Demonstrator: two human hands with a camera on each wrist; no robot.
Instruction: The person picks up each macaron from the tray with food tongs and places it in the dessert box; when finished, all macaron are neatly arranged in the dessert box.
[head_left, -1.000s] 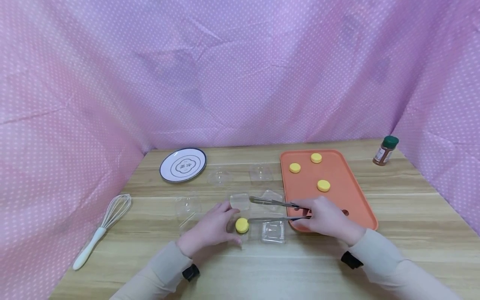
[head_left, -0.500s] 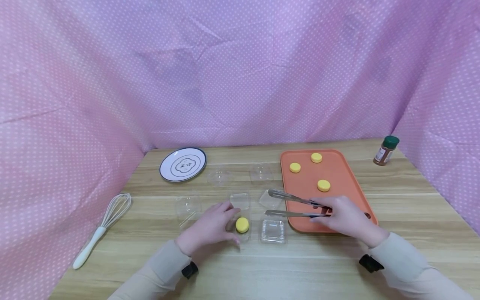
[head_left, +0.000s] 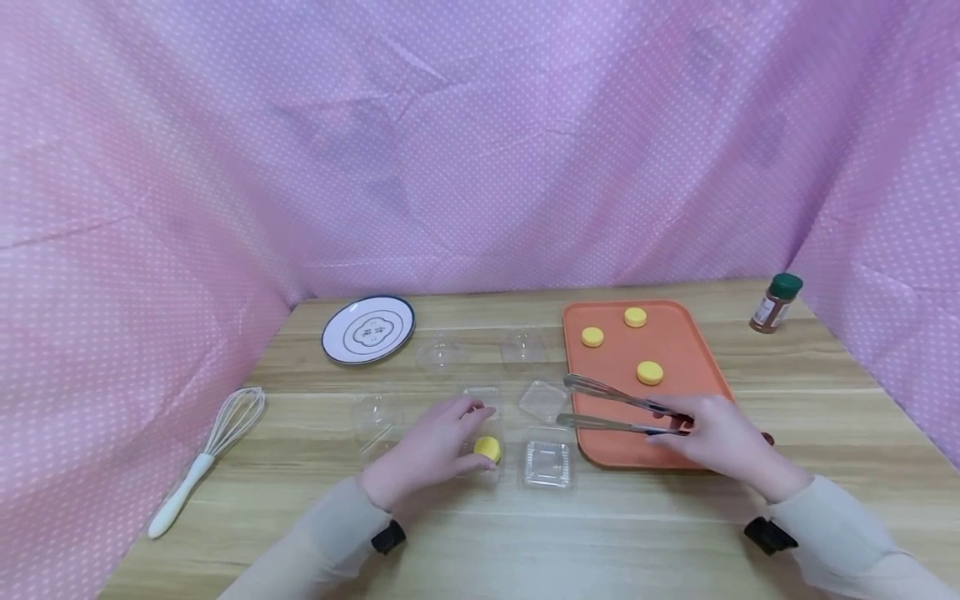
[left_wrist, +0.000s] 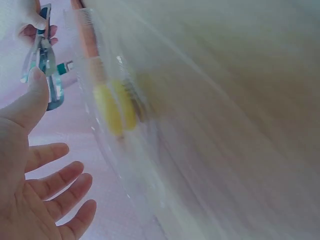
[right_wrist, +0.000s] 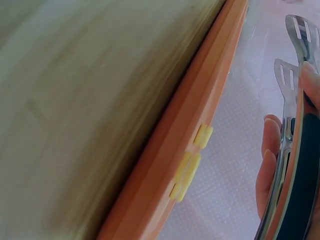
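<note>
A yellow macaron [head_left: 487,450] sits in a small clear plastic box [left_wrist: 82,25] near the table's front. My left hand [head_left: 431,450] is right beside this box, its fingers spread loosely and gripping nothing. In the left wrist view, the macaron shows through the clear wall. My right hand [head_left: 716,437] grips metal tongs [head_left: 607,392] over the tray's front part; in the right wrist view the slotted tips are apart with nothing between them. On the orange tray [head_left: 622,450] lie three more yellow macarons [head_left: 649,372].
A second clear box [head_left: 547,462] stands with its lid [head_left: 543,402] folded back. More clear containers [head_left: 523,344] are behind and to the left. A white plate [head_left: 367,317] lies at the back left, a whisk [head_left: 198,467] at far left, a green-capped spice jar [head_left: 775,304] at back right.
My right hand has carried the tongs away from the boxed macaron, rightward over the tray. My left hand has shifted slightly right and now partly overlaps the macaron in the head view.
</note>
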